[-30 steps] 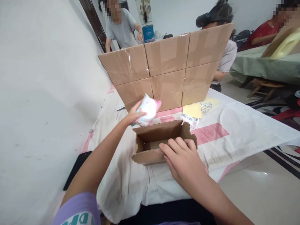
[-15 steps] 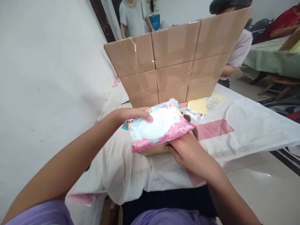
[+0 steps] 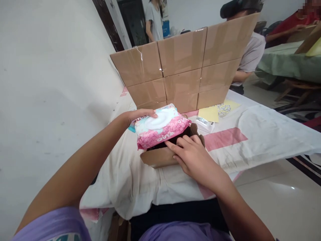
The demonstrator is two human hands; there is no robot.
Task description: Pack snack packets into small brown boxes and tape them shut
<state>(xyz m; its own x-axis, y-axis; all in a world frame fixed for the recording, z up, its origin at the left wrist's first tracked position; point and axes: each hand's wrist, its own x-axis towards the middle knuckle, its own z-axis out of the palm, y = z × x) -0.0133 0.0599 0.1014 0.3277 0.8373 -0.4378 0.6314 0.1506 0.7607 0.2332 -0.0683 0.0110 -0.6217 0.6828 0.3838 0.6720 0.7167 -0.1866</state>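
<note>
A pink, white and blue pack of wet wipes (image 3: pixel 163 121) is tilted over a small open cardboard box (image 3: pixel 160 159). My left hand (image 3: pixel 142 115) grips its far left edge, thumb on top; the other fingers are hidden beneath. Over the box's right front rim lies my right hand (image 3: pixel 189 150), its fingers apart and the index finger stretched to the pack's lower edge. Whether that fingertip touches the pack I cannot tell. The dark inside of the box shows below the pack, and its contents cannot be made out.
A tall cardboard panel of joined squares (image 3: pixel 183 80) stands behind the box. Right of the box lie a white gadget (image 3: pixel 205 124) and yellow sheets (image 3: pixel 209 114) on the white and pink tablecloth (image 3: pixel 263 134). A wall is at left; other people are beyond the panel.
The wipes pack has shifted left and tilted, showing its front side. My right hand has come out from under it, and the open box now shows. The view has turned slightly.
</note>
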